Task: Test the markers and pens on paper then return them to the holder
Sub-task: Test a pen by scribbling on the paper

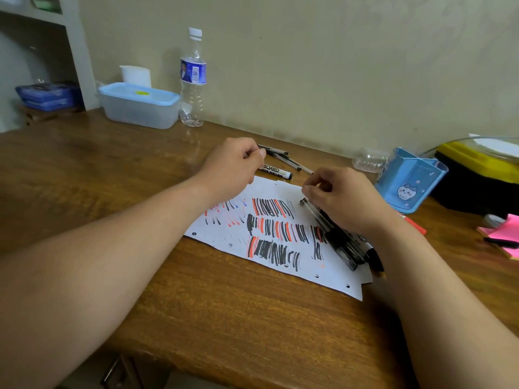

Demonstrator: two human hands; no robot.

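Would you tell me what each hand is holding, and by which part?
The left hand seems to pinch a thin pen by its end. The right hand lies over the pen pile; a grip cannot be told.

paper (280, 240) white — black, orange strokes; holder (407, 183) blue

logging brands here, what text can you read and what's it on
"BOARD": white marker with a black cap, at the far edge of the scribbled white paper.
Blue label on the clear plastic bottle: too blurred to read.
Yellow sticker on the blue-lidded plastic box: too small to read.
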